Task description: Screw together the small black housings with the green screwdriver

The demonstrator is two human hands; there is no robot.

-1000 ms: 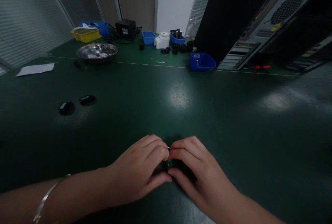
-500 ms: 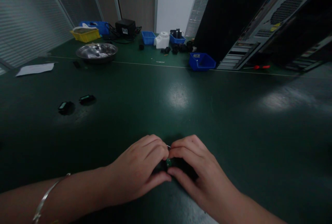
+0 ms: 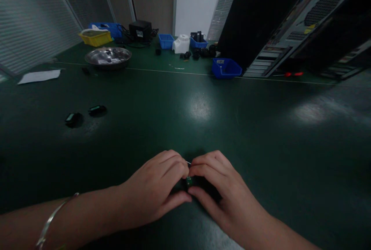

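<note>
Our left hand (image 3: 160,182) and right hand (image 3: 232,192), both narrowed, pinch a small green-faced part (image 3: 189,181) between their fingertips at the desk (image 3: 261,126); it sits midway, neither hand nearer, and we cannot tell its long axis.

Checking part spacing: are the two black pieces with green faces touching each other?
Apart: the head view shows green tabletop between the nearer black piece and the farther black piece.
</note>
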